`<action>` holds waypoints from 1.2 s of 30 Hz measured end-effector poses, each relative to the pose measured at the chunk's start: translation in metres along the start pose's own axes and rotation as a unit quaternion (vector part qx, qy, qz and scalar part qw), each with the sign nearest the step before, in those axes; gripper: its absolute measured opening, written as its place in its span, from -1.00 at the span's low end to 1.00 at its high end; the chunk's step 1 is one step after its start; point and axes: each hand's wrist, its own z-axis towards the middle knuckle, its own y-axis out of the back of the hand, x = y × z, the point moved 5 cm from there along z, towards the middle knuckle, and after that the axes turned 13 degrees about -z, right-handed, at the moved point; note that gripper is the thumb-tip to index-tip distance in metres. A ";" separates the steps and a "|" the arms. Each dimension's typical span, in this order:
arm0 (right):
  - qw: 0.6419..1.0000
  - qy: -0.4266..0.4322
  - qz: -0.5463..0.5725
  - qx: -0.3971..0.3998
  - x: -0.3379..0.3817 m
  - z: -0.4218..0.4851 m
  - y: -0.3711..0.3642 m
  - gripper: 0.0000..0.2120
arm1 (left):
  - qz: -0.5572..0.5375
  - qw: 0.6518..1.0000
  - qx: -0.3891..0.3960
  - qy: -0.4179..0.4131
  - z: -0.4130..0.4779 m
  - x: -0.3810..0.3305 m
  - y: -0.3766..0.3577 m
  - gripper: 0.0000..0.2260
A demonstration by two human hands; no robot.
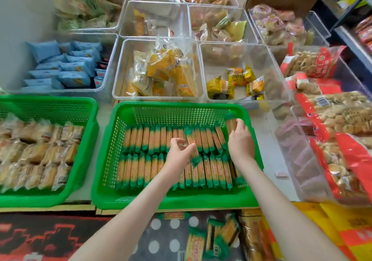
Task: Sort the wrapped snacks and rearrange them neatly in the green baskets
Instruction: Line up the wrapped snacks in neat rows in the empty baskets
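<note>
A green basket (249, 119) in front of me holds two rows of green-and-orange wrapped cracker packs (141, 170), standing side by side. My left hand (179, 154) pinches one pack (194, 150) that lies tilted across both rows near the middle. My right hand (240, 140) grips another pack (231, 124) at the far right end of the back row, by the basket's right wall. A second green basket (88, 119) at the left is full of clear-wrapped golden cakes (36, 150).
Loose green-and-orange packs (213, 238) lie on a dotted cloth below the basket. Clear bins behind hold blue packets (64, 65), yellow snacks (171, 73) and yellow pouches (237, 83). Big red-trimmed biscuit bags (342, 132) are stacked on the right.
</note>
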 end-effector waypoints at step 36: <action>0.935 0.045 -0.057 0.347 -0.023 -0.085 -0.054 -0.08 | 0.141 0.989 0.026 0.034 -0.023 0.021 0.035 -0.70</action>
